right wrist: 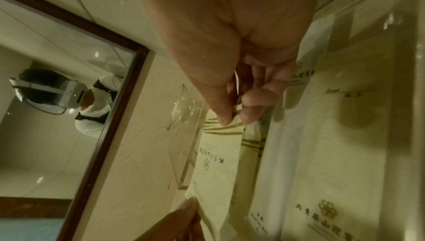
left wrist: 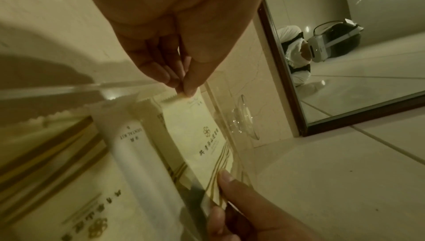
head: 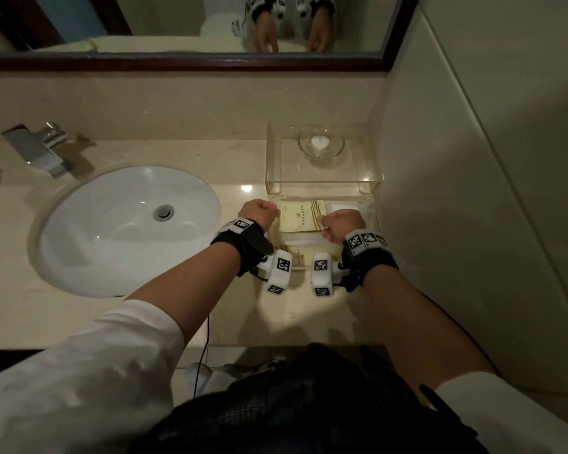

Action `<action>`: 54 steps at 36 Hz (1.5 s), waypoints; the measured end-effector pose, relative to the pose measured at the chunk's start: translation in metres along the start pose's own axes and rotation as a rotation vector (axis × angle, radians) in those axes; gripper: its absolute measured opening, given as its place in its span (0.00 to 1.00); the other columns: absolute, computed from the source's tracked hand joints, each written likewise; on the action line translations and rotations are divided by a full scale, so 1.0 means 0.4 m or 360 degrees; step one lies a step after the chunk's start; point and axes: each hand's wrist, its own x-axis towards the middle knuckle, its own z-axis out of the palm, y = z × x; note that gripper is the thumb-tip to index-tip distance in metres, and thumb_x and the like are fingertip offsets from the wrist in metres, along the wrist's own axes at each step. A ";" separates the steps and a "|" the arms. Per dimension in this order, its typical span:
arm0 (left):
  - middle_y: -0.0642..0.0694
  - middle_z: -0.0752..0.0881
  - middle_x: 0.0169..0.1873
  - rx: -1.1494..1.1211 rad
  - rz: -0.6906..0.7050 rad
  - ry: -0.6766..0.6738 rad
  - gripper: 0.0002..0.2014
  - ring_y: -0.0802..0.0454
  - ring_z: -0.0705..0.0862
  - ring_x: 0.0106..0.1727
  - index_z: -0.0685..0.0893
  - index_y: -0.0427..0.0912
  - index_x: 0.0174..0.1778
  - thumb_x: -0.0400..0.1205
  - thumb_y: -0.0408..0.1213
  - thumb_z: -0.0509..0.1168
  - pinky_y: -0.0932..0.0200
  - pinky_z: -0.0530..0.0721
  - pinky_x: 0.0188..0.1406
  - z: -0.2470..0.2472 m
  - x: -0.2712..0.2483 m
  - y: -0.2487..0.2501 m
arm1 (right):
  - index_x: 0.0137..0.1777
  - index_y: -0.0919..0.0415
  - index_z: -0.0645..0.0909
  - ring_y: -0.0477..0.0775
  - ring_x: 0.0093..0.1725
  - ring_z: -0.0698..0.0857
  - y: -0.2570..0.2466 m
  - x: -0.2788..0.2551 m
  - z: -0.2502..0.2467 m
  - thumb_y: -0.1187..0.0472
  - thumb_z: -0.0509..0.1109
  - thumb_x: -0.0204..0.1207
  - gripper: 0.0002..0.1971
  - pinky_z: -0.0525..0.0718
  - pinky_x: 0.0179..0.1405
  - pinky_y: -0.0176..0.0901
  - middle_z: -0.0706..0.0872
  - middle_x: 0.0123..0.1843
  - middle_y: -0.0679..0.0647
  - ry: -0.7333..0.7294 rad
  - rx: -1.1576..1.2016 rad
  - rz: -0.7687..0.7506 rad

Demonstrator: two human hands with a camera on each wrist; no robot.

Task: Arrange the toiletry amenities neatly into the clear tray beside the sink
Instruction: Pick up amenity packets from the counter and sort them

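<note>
placing step: left hand and right hand pinch opposite ends of cream sachet over clear tray; next: lower flat, square to the tray's back wall.

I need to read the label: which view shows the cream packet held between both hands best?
The left wrist view: the cream paper packet fills the centre, logo and gold stripes visible. The head view shows it small; the right wrist view shows it foreshortened.
</note>
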 end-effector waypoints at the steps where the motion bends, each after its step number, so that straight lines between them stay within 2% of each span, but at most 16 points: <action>1: 0.47 0.89 0.42 0.0030 0.0018 0.0027 0.05 0.43 0.88 0.52 0.84 0.52 0.33 0.73 0.39 0.71 0.48 0.86 0.58 -0.001 -0.002 0.005 | 0.48 0.65 0.85 0.50 0.28 0.82 -0.004 0.006 0.002 0.57 0.74 0.76 0.10 0.85 0.36 0.40 0.88 0.33 0.56 0.0006 -0.0042 -0.0016; 4: 0.47 0.89 0.48 0.0132 0.0092 0.0097 0.04 0.46 0.87 0.53 0.83 0.50 0.37 0.77 0.38 0.69 0.52 0.85 0.58 -0.004 -0.010 0.025 | 0.46 0.64 0.88 0.54 0.36 0.86 -0.019 0.018 0.010 0.55 0.73 0.74 0.11 0.87 0.52 0.49 0.91 0.39 0.58 0.0057 -0.0214 -0.0095; 7: 0.46 0.88 0.52 0.0213 0.0143 0.0158 0.03 0.46 0.85 0.55 0.84 0.48 0.44 0.79 0.36 0.66 0.56 0.83 0.55 -0.005 -0.003 0.029 | 0.45 0.65 0.89 0.58 0.46 0.90 -0.032 0.030 0.018 0.55 0.74 0.73 0.12 0.87 0.54 0.48 0.92 0.44 0.59 0.0100 -0.0375 -0.0167; 10: 0.45 0.88 0.53 0.0300 0.0173 0.0188 0.06 0.45 0.84 0.57 0.86 0.44 0.49 0.80 0.35 0.65 0.57 0.80 0.54 -0.005 0.005 0.029 | 0.46 0.68 0.88 0.59 0.47 0.90 -0.040 0.043 0.022 0.54 0.74 0.73 0.15 0.88 0.54 0.48 0.92 0.45 0.60 0.0083 -0.0478 -0.0167; 12: 0.45 0.88 0.54 0.0350 0.0199 0.0196 0.06 0.45 0.84 0.58 0.86 0.43 0.50 0.80 0.35 0.65 0.57 0.79 0.56 -0.005 0.011 0.028 | 0.47 0.69 0.88 0.59 0.48 0.90 -0.044 0.051 0.024 0.52 0.74 0.74 0.17 0.87 0.52 0.46 0.91 0.46 0.60 0.0066 -0.0565 -0.0170; 14: 0.45 0.88 0.54 0.0388 0.0223 0.0195 0.07 0.45 0.83 0.58 0.86 0.42 0.50 0.80 0.34 0.64 0.58 0.78 0.54 -0.004 0.013 0.027 | 0.47 0.68 0.87 0.59 0.47 0.88 -0.046 0.057 0.025 0.50 0.73 0.74 0.18 0.83 0.44 0.41 0.90 0.45 0.60 0.0058 -0.0647 -0.0164; 17: 0.44 0.88 0.54 0.0433 0.0262 0.0190 0.08 0.45 0.84 0.58 0.86 0.41 0.51 0.80 0.32 0.63 0.61 0.77 0.52 -0.002 0.016 0.025 | 0.39 0.63 0.82 0.57 0.39 0.83 -0.044 0.066 0.030 0.48 0.74 0.74 0.16 0.74 0.31 0.36 0.85 0.38 0.58 0.0046 -0.0747 -0.0165; 22: 0.45 0.88 0.48 0.0494 0.0341 0.0189 0.07 0.49 0.84 0.50 0.86 0.39 0.50 0.79 0.32 0.65 0.66 0.73 0.44 0.001 0.019 0.025 | 0.39 0.64 0.84 0.57 0.40 0.83 -0.031 0.092 0.038 0.48 0.76 0.72 0.17 0.77 0.40 0.38 0.87 0.40 0.58 0.0069 -0.0865 -0.0161; 25: 0.44 0.89 0.48 0.0545 0.0393 0.0176 0.07 0.48 0.85 0.52 0.86 0.38 0.49 0.78 0.30 0.66 0.67 0.72 0.43 0.002 0.024 0.027 | 0.29 0.61 0.76 0.57 0.39 0.83 -0.024 0.107 0.043 0.48 0.77 0.71 0.20 0.77 0.40 0.38 0.85 0.37 0.58 0.0092 -0.0892 -0.0176; 30: 0.43 0.89 0.47 0.0610 0.0443 0.0156 0.07 0.46 0.86 0.51 0.86 0.39 0.47 0.75 0.28 0.66 0.64 0.78 0.46 0.006 0.031 0.025 | 0.27 0.59 0.73 0.57 0.36 0.81 -0.021 0.114 0.043 0.46 0.77 0.70 0.22 0.76 0.37 0.39 0.80 0.30 0.55 0.0107 -0.0912 -0.0170; 34: 0.43 0.89 0.45 0.0669 0.0480 0.0150 0.07 0.45 0.86 0.50 0.82 0.45 0.37 0.73 0.27 0.66 0.60 0.81 0.48 0.006 0.036 0.026 | 0.26 0.58 0.71 0.56 0.34 0.80 -0.023 0.112 0.039 0.46 0.77 0.69 0.23 0.76 0.36 0.39 0.76 0.26 0.53 0.0091 -0.0914 -0.0177; 38: 0.45 0.86 0.40 0.0651 0.0477 0.0171 0.16 0.44 0.86 0.48 0.73 0.52 0.27 0.72 0.27 0.68 0.57 0.84 0.47 0.006 0.041 0.026 | 0.25 0.59 0.71 0.55 0.32 0.78 -0.023 0.108 0.036 0.46 0.77 0.70 0.23 0.75 0.35 0.38 0.76 0.25 0.53 0.0086 -0.0903 -0.0191; 43: 0.44 0.87 0.42 0.0653 0.0469 0.0183 0.12 0.44 0.86 0.47 0.75 0.49 0.32 0.73 0.26 0.65 0.55 0.85 0.47 0.007 0.041 0.024 | 0.32 0.62 0.81 0.57 0.37 0.84 -0.028 0.104 0.040 0.47 0.77 0.70 0.19 0.82 0.40 0.40 0.85 0.34 0.56 0.0082 -0.0888 -0.0253; 45: 0.42 0.88 0.44 0.0651 0.0472 0.0192 0.11 0.43 0.86 0.48 0.76 0.48 0.34 0.73 0.26 0.65 0.53 0.86 0.48 0.008 0.042 0.022 | 0.30 0.61 0.79 0.56 0.35 0.83 -0.029 0.101 0.043 0.47 0.78 0.70 0.19 0.81 0.38 0.40 0.83 0.32 0.56 0.0090 -0.0892 -0.0276; 49: 0.39 0.88 0.45 0.0601 0.0478 0.0219 0.08 0.42 0.86 0.49 0.79 0.44 0.38 0.73 0.25 0.65 0.53 0.85 0.48 0.010 0.038 0.024 | 0.34 0.61 0.80 0.56 0.35 0.82 -0.033 0.087 0.044 0.45 0.78 0.68 0.19 0.79 0.35 0.39 0.83 0.33 0.56 0.0091 -0.0935 -0.0252; 54: 0.45 0.86 0.41 0.0469 0.0457 0.0265 0.11 0.46 0.85 0.49 0.75 0.48 0.32 0.75 0.30 0.67 0.62 0.78 0.43 0.002 0.023 0.037 | 0.32 0.62 0.78 0.56 0.35 0.82 -0.049 0.072 0.033 0.39 0.76 0.68 0.24 0.73 0.27 0.39 0.82 0.32 0.55 0.0153 -0.1001 -0.0349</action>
